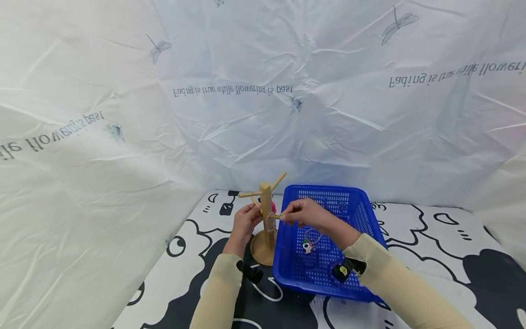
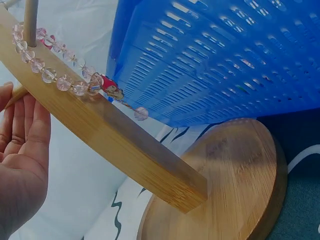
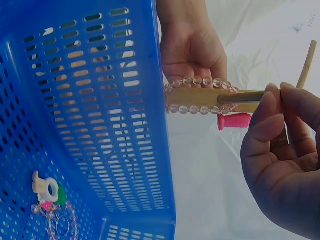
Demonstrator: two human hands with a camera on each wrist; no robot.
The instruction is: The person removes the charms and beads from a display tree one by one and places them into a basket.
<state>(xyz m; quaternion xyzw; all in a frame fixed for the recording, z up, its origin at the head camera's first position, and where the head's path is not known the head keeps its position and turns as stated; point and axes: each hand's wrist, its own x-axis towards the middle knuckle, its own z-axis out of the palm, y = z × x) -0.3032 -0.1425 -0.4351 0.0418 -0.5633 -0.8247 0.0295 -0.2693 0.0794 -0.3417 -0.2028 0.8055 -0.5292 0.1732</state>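
A wooden stand (image 1: 266,224) with several pegs and a round base stands left of the blue basket. A bracelet of clear pinkish beads (image 2: 63,82) hangs around one of its pegs, with a small red charm (image 2: 107,84) on it. My right hand (image 1: 304,213) pinches the tip of that peg (image 3: 242,97) between thumb and fingers. On the stand's other side, my left hand (image 1: 245,225) holds another peg (image 2: 17,95) by its end. Behind the post a pink spool-shaped thing (image 3: 234,121) shows; what bears it is hidden.
The blue plastic basket (image 1: 283,274) sits directly right of the stand. Inside it lies a beaded bracelet with a white and green charm (image 3: 49,190). Under everything is a black-and-white patterned cloth (image 1: 435,246); a white sheet (image 1: 328,151) hangs behind.
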